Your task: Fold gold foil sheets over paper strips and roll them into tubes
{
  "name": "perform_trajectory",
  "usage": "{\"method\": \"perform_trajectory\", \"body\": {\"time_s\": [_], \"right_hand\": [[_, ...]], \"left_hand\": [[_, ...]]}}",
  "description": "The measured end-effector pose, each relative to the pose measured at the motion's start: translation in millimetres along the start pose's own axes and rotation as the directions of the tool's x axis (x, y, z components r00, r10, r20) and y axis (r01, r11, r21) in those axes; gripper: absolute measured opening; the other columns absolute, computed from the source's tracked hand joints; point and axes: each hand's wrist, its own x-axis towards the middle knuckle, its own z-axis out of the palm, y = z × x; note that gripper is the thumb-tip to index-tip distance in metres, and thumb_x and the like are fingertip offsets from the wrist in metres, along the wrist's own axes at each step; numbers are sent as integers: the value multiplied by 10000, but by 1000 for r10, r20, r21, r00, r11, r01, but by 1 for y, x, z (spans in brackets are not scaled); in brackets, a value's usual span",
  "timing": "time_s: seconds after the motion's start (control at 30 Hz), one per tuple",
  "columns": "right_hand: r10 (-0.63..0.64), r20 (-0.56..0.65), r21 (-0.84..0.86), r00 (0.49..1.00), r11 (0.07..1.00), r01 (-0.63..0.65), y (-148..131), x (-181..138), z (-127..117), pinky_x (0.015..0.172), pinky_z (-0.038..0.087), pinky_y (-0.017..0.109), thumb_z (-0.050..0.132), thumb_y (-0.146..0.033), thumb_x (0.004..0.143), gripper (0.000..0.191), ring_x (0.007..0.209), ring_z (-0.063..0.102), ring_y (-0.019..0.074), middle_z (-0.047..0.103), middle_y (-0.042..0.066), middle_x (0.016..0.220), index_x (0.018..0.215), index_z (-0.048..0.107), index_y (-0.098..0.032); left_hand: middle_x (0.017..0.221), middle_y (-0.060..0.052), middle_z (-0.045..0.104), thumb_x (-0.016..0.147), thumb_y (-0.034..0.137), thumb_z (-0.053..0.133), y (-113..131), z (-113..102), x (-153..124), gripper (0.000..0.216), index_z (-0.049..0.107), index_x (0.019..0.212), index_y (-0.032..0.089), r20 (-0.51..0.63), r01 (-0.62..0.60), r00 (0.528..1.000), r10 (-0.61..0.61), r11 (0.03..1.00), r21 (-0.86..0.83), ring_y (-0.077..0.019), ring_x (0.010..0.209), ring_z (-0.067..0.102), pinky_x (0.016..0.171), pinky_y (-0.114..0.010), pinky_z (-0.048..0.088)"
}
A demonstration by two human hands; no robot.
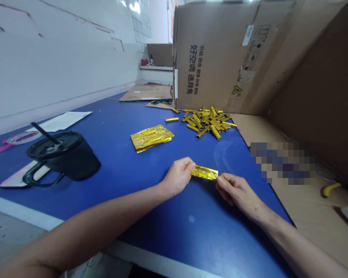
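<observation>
A folded strip of gold foil [205, 172] is stretched between my two hands above the blue table. My left hand [179, 175] pinches its left end, and my right hand [234, 189] grips the right end between thumb and fingers. Beyond my left hand lies a flat stack of gold foil sheets [151, 138]. Farther back, a heap of small folded gold foil pieces [207, 119] rests against the cardboard box. One single folded piece [172, 119] sits just left of that heap.
On the left stands a dark lidded mug [82, 158] with a straw. Behind it are a roll of tape [26, 138] and white paper [62, 120]. A large cardboard box [214, 58] walls off the back right. Flat cardboard [147, 92] lies at the table's far end.
</observation>
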Motion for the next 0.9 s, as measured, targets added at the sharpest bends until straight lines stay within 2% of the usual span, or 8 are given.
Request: {"method": "perform_trajectory", "body": {"time_s": [0.17, 0.33, 0.57, 0.77, 0.9], "right_hand": [[1, -1, 9, 1000, 1000, -1, 1, 1, 0, 360, 190, 196, 488, -525, 737, 389, 380, 266, 52, 375, -67, 431, 567, 446, -177], [-34, -51, 8, 998, 999, 34, 2, 1, 0, 366, 193, 199, 506, -503, 734, 383, 374, 269, 52, 380, -66, 417, 545, 461, -173], [2, -36, 62, 999, 998, 0, 2, 2, -1, 384, 245, 198, 471, -496, 764, 373, 374, 347, 56, 447, -55, 470, 565, 433, -183], [2, -135, -14, 991, 1000, -4, 3, 2, -1, 361, 200, 206, 496, -523, 729, 409, 358, 272, 56, 371, -67, 406, 508, 407, -191], [8, -137, -84, 990, 996, -20, 5, 3, -2, 357, 207, 212, 468, -534, 741, 401, 364, 277, 65, 361, -64, 406, 533, 427, -193]], "left_hand": [[369, 100, 295, 778, 384, 428, 2, 4, -4, 255, 400, 641, 171, 62, 72, 996, -66, 993, -96, -41, 313, 257, 353, -173, 184], [357, 103, 291, 762, 405, 462, 4, 4, -3, 278, 402, 635, 165, 57, 100, 994, -91, 976, -194, -30, 289, 248, 328, -157, 176], [346, 102, 301, 778, 390, 448, 3, 3, -3, 267, 394, 641, 167, 74, 75, 995, -63, 982, -175, -33, 290, 249, 316, -150, 177], [398, 86, 405, 790, 421, 432, -1, -1, -2, 265, 435, 756, 158, 147, 109, 984, -104, 994, -28, -46, 321, 344, 333, -141, 260], [507, 64, 478, 783, 282, 465, 3, -5, 1, 153, 465, 865, 152, 153, 92, 984, -93, 996, 12, -40, 390, 421, 376, -130, 322]]}}
